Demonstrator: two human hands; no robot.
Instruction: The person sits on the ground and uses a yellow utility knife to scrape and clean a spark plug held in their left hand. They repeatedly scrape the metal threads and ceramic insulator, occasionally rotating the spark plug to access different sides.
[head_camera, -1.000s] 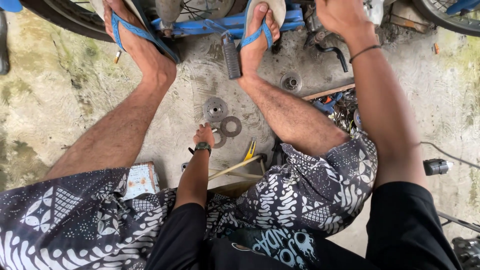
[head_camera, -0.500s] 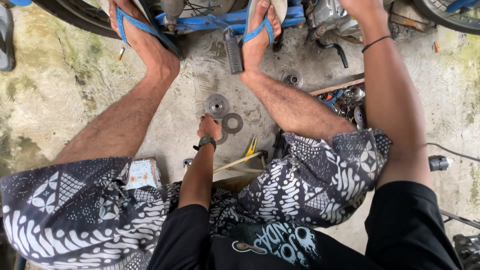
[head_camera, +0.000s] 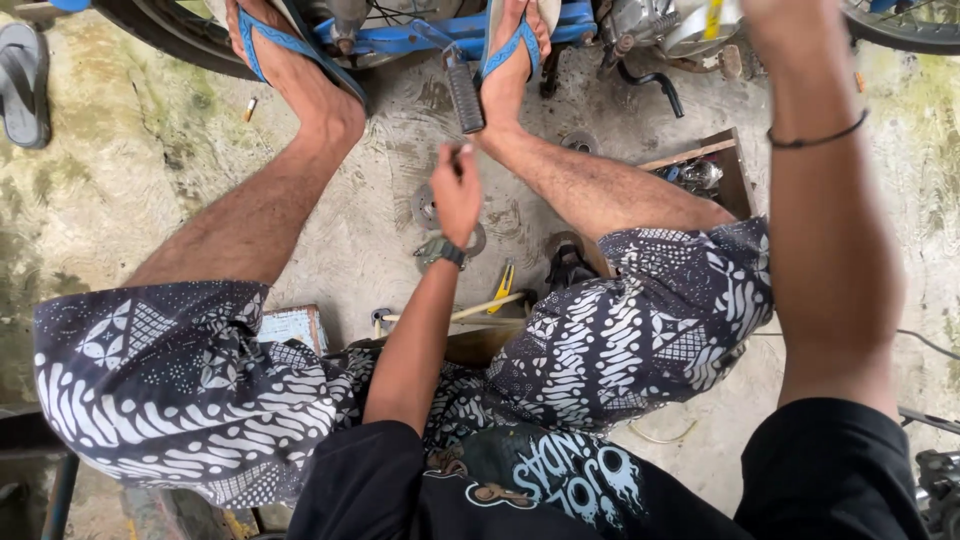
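The motorbike (head_camera: 470, 25) is standing above the concrete floor (head_camera: 120, 200), the person's feet braced against it. The left hand (head_camera: 457, 190) is hovering, fingers curled, grip unclear, over a metal disc (head_camera: 424, 207). The right hand is running out of frame.

- two hands in shot: left hand (head_camera: 456, 188) over the floor between the legs, right arm (head_camera: 830, 200) reaching up, its hand cut off at the top edge
- two blue sandals (head_camera: 268, 42) on the feet, plus one grey sandal (head_camera: 22, 82) lying off to the left
- one metal disc (head_camera: 424, 205) on the concrete, partly hidden by the hand
- one ring (head_camera: 472, 240) just beside it
- one footpeg (head_camera: 464, 95)
- one kick lever (head_camera: 655, 84)
- one wooden box (head_camera: 715, 160) of parts
- one wristwatch (head_camera: 447, 252), one black bracelet (head_camera: 815, 137)
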